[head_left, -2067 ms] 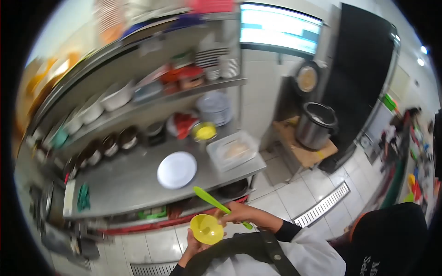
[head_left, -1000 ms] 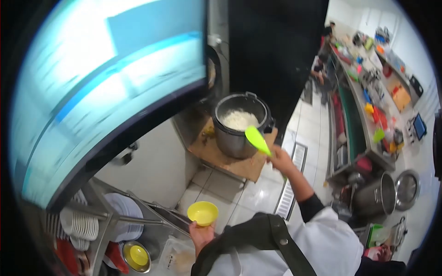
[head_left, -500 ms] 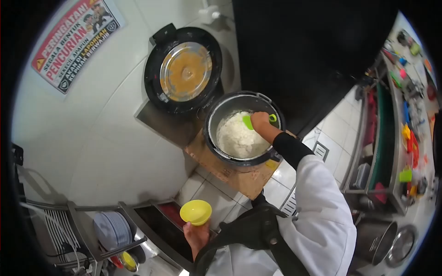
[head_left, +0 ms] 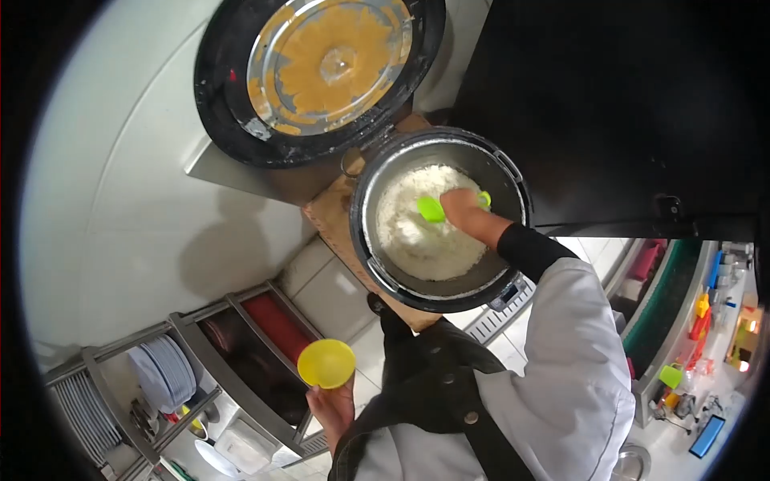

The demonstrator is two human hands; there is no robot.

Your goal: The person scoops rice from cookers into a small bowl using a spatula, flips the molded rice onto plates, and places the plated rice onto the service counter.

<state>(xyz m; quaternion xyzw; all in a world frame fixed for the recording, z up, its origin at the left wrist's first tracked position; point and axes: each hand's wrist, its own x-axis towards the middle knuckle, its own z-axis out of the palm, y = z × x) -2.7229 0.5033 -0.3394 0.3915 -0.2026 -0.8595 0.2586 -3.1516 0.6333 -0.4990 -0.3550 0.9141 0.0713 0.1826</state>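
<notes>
White rice fills the lower part of the rice cooker pot, whose lid stands raised. My right hand reaches inside, closed around a light green rice paddle; the paddle's blade is just over or touching the rice, which I cannot tell. Its handle end shows past my fingers. Low and to the left of the cooker, my left hand grips a yellow bowl by its side. The inside of the bowl faces up and looks bare.
The cooker sits on a brown wooden stand by a tiled wall. A rack with stacked plates is at lower left. A large black panel rises at upper right; a counter with utensils lies at far right.
My view has moved closer to the cooker, so it and its lid look larger. My right hand still holds the paddle in the pot, and my left hand keeps the bowl.
</notes>
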